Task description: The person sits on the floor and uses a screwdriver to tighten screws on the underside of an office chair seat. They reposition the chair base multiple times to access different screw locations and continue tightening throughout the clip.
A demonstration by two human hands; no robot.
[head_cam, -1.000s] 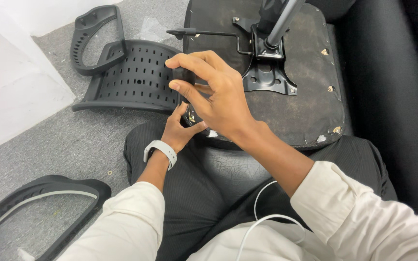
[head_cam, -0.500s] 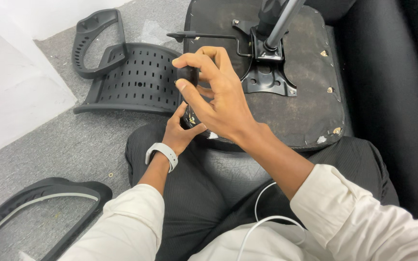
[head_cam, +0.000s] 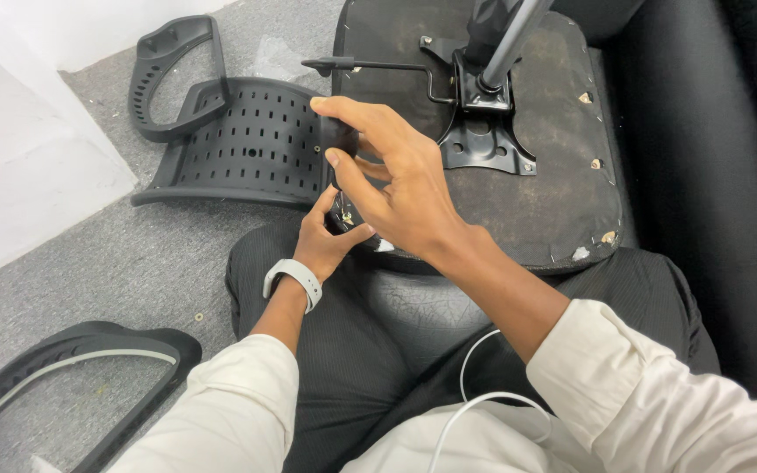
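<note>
At centre-left of the frame, the left hand pinches a small dark part at the near edge of the upturned seat base; the part is mostly hidden and hard to identify. The right hand covers it, fingertips closed on a black knob-like piece. Compared with the earlier frame, the right-hand fingers have curled slightly tighter; the perforated backrest at upper left is unmoved.

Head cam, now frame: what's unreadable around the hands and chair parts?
- Small dark part: mostly covered by right hand.
- Left hand fingertips: behind the right hand.
- Gas post: top cut by frame edge.
- Curved frame: cut at bottom-left edge.
</note>
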